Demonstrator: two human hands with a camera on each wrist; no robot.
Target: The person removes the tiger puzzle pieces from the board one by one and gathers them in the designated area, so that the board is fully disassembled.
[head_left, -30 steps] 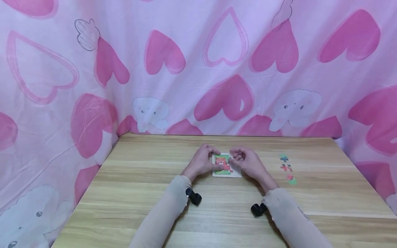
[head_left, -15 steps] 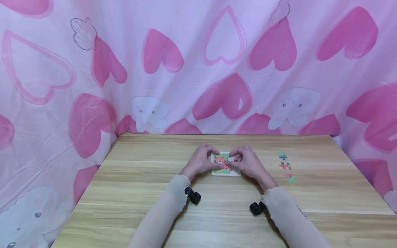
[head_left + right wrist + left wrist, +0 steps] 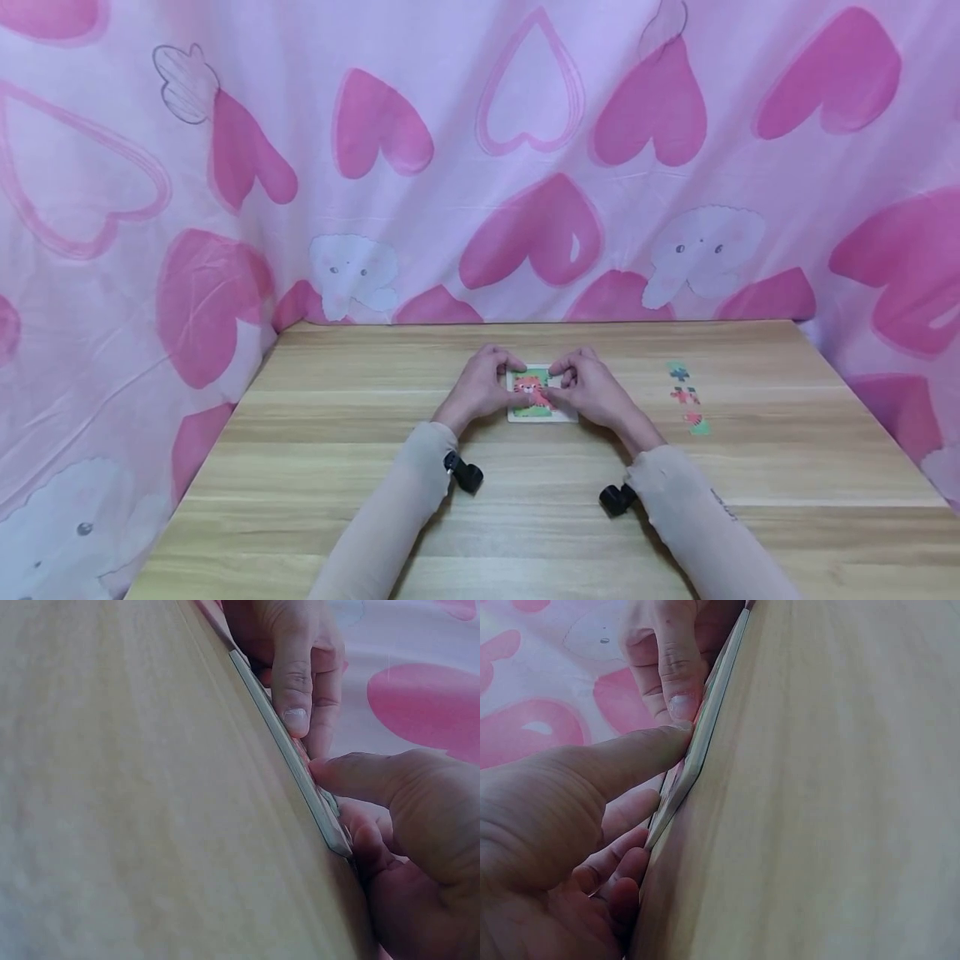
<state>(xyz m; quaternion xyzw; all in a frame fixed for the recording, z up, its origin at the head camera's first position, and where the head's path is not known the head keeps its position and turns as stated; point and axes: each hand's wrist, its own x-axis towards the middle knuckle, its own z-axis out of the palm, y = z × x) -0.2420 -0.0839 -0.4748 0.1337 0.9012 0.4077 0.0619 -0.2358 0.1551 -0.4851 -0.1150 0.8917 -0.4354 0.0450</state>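
Observation:
A small square jigsaw puzzle in a pale tray [image 3: 558, 419] lies flat on the wooden table, with an orange tiger [image 3: 528, 384] on green showing at its left. My left hand [image 3: 480, 385] holds the tray's left side, thumb over the picture and fingers along the edge. At the right part, my right hand [image 3: 596, 392] pinches a small puzzle piece [image 3: 330, 801], mostly hidden by its fingers, with the thumb pressed close to the tiger. Both thumb tips nearly meet over the picture in the wrist views.
Three loose groups of puzzle pieces lie in a column to the right: a green and blue one [image 3: 678, 372], an orange one [image 3: 684, 395] and an orange and green one [image 3: 697, 425]. A pink heart-patterned curtain [image 3: 427, 233] hangs behind and left of the table.
My right thumb has come down from above the tray onto the picture's right side, near the left thumb. The left hand keeps its hold. The head view has shifted slightly.

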